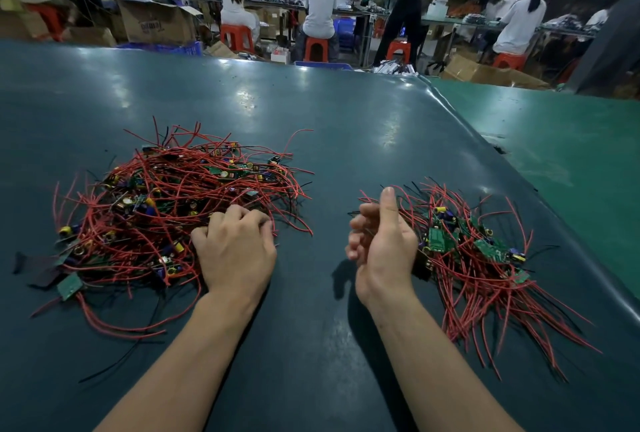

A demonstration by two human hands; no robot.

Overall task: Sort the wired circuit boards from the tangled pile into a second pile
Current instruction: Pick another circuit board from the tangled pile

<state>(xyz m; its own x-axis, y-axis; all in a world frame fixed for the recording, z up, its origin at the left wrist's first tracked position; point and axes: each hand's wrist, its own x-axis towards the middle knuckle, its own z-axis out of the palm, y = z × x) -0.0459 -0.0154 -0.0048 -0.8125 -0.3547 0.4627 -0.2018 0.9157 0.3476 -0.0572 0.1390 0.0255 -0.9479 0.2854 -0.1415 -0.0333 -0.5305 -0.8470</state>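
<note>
The tangled pile (173, 210) is sprawling on the dark tabletop (311, 126), the smaller second pile (478, 258) lying right. The left hand (235, 244) is clawing into light, snag-prone wires; boards offer firmer purchase. The right hand (381, 241) is hovering loosely curled, seemingly empty.

Large tangled pile (173, 210) left, smaller second pile (478, 258) right
</note>
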